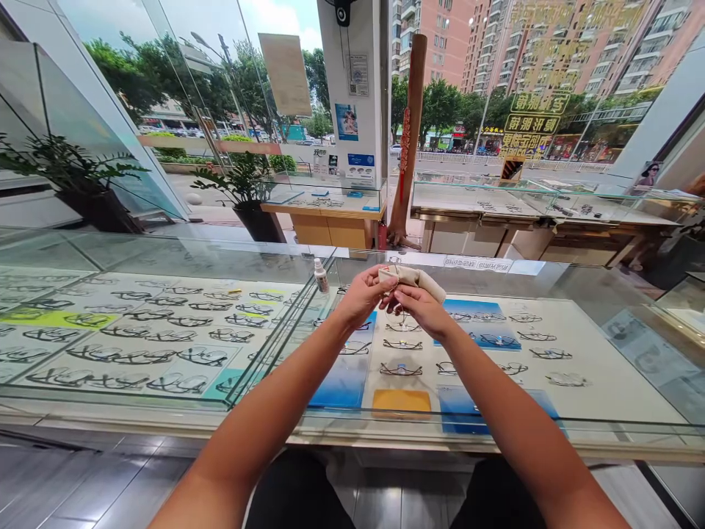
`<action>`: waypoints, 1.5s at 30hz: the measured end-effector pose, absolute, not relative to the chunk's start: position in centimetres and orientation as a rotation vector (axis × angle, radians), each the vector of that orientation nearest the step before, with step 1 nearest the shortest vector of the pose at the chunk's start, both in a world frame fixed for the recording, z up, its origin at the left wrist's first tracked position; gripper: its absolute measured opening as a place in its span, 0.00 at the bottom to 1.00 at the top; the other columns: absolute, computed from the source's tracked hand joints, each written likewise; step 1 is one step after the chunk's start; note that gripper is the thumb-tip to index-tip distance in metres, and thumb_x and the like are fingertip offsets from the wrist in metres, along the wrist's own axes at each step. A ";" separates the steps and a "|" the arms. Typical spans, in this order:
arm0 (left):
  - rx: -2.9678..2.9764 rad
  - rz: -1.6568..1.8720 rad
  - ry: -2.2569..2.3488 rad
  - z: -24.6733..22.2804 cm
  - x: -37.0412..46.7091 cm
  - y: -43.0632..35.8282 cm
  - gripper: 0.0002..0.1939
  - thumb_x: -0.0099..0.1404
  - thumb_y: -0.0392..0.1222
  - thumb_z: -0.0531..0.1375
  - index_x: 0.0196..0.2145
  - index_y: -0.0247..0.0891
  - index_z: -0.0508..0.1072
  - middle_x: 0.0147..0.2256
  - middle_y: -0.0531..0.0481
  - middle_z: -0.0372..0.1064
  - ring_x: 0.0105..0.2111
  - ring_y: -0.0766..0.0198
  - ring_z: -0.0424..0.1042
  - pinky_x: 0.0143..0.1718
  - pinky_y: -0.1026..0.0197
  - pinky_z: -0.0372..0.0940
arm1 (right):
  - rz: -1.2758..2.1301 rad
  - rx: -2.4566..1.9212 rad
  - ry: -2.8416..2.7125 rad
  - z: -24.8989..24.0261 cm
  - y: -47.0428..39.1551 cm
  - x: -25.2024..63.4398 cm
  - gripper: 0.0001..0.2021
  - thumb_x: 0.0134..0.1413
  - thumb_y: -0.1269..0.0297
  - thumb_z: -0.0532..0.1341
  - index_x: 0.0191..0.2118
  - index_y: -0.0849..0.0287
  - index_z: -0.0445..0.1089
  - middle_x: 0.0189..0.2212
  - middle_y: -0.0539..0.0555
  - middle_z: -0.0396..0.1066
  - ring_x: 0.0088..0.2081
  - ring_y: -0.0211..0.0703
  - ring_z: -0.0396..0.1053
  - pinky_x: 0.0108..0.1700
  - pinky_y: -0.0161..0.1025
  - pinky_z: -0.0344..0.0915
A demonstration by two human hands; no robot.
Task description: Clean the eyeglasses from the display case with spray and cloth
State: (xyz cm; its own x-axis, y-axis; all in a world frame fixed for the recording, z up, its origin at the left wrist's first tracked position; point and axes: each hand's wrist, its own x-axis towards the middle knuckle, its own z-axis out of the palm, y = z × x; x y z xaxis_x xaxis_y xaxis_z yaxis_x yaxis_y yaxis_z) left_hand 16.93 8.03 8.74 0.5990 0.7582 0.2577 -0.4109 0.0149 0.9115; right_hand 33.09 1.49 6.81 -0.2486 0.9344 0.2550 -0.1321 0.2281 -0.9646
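Left hand (363, 297) and right hand (423, 307) meet around a crumpled cloth (423, 280), fingers drawn in narrow and gripping it between them; the cloth is pale beige, soft and matte, folded into a loose roll with a small orange-red mark near its left end; it is held above a glass-topped display desk (620, 393), whose smooth, clear panes have straight, faintly green edges.

To the left of the cloth, a small white bottle (320, 277) with a rounded cap and a printed label stands upright; below the cloth, under the glass, lie thin-rimmed spectacle frames (401, 369), glossy blue sheets (337, 386) and an orange-yellow mat (401, 402); farther left of the cloth, many more frames sit in rows on white lining, crossed by a yellow-green strip (58, 319); beyond the cloth rises a smooth, brown wooden post (414, 110) with a red hanging ornament (405, 150), and a leafy plant (254, 184) in a dark tapered pot.

Fingers and folds hide the cloth's inside, so whether anything is wrapped there cannot be told; a thin dark line just below the fingers may belong to something held or to a frame beneath; the bottle's lettering is too small to read; both arms cover parts of the desk, and its left and right ends are cut off.
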 end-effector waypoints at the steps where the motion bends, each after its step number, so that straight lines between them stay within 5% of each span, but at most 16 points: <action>1: 1.256 0.957 0.362 8.8 16.9 8.0 0.26 0.54 0.50 0.78 0.42 0.35 0.74 0.26 0.57 0.69 0.17 0.74 0.62 0.18 0.65 0.57 | 1.251 -0.815 -1.437 6.9 1.5 33.1 0.24 0.60 0.37 0.67 0.39 0.56 0.79 0.39 0.57 0.80 0.39 0.45 0.71 0.43 0.42 0.63; 6: 1.270 1.000 0.402 8.9 16.9 8.1 0.25 0.52 0.55 0.78 0.33 0.36 0.72 0.24 0.55 0.73 0.12 0.67 0.65 0.14 0.61 0.59 | 1.221 -0.830 -1.544 7.2 1.3 33.0 0.25 0.62 0.37 0.65 0.37 0.57 0.79 0.38 0.58 0.80 0.39 0.45 0.71 0.43 0.43 0.64; 10: 1.302 0.967 0.376 8.7 16.8 8.3 0.24 0.61 0.60 0.73 0.30 0.38 0.71 0.16 0.56 0.67 0.11 0.65 0.63 0.16 0.60 0.60 | 1.199 -0.835 -1.606 7.6 1.0 33.0 0.25 0.64 0.37 0.63 0.37 0.56 0.79 0.39 0.57 0.79 0.40 0.46 0.71 0.45 0.43 0.64; 14: 1.241 0.980 0.349 8.9 16.7 8.8 0.27 0.59 0.62 0.74 0.37 0.34 0.75 0.24 0.50 0.73 0.18 0.66 0.68 0.21 0.61 0.62 | 1.135 -0.842 -1.567 7.6 1.1 33.1 0.23 0.64 0.38 0.63 0.38 0.56 0.78 0.38 0.56 0.78 0.41 0.46 0.71 0.45 0.43 0.64; 20: 1.144 0.867 0.299 9.1 16.7 8.5 0.33 0.52 0.47 0.80 0.52 0.38 0.74 0.28 0.56 0.70 0.22 0.70 0.65 0.25 0.63 0.60 | 1.111 -0.826 -1.482 7.2 1.4 33.3 0.21 0.64 0.39 0.64 0.38 0.54 0.79 0.38 0.55 0.78 0.41 0.46 0.70 0.45 0.43 0.64; 25: 1.214 0.828 0.288 8.8 16.9 7.9 0.23 0.57 0.50 0.77 0.42 0.37 0.74 0.21 0.58 0.63 0.21 0.70 0.62 0.26 0.64 0.59 | 1.161 -0.785 -1.428 6.9 1.5 33.2 0.21 0.63 0.40 0.66 0.37 0.56 0.79 0.36 0.55 0.78 0.40 0.45 0.70 0.44 0.43 0.62; 33: 1.343 0.937 0.309 8.8 16.8 7.6 0.23 0.58 0.56 0.76 0.38 0.37 0.73 0.21 0.56 0.69 0.14 0.69 0.62 0.19 0.61 0.61 | 1.275 -0.790 -1.432 6.4 1.4 32.8 0.23 0.60 0.39 0.67 0.37 0.57 0.80 0.37 0.58 0.80 0.41 0.47 0.71 0.46 0.45 0.64; 37: 1.363 0.942 0.262 8.8 16.9 7.7 0.24 0.66 0.63 0.68 0.34 0.37 0.72 0.17 0.56 0.66 0.11 0.68 0.61 0.17 0.61 0.58 | 1.251 -0.809 -1.498 6.8 1.1 32.7 0.23 0.61 0.39 0.67 0.37 0.58 0.81 0.37 0.58 0.80 0.42 0.48 0.71 0.50 0.46 0.64; 41: 1.362 0.863 0.159 9.1 16.4 8.3 0.26 0.71 0.63 0.64 0.40 0.33 0.77 0.22 0.50 0.71 0.19 0.65 0.69 0.27 0.59 0.67 | 1.184 -0.813 -1.453 7.4 1.0 33.3 0.21 0.61 0.42 0.68 0.35 0.58 0.81 0.35 0.57 0.79 0.42 0.48 0.71 0.49 0.45 0.63; 45: 1.315 0.873 0.138 9.3 16.0 8.7 0.21 0.64 0.50 0.74 0.47 0.33 0.78 0.34 0.46 0.77 0.32 0.63 0.76 0.39 0.61 0.70 | 1.207 -0.752 -1.370 7.6 1.1 34.0 0.17 0.61 0.47 0.68 0.34 0.57 0.81 0.35 0.56 0.78 0.41 0.47 0.71 0.47 0.44 0.62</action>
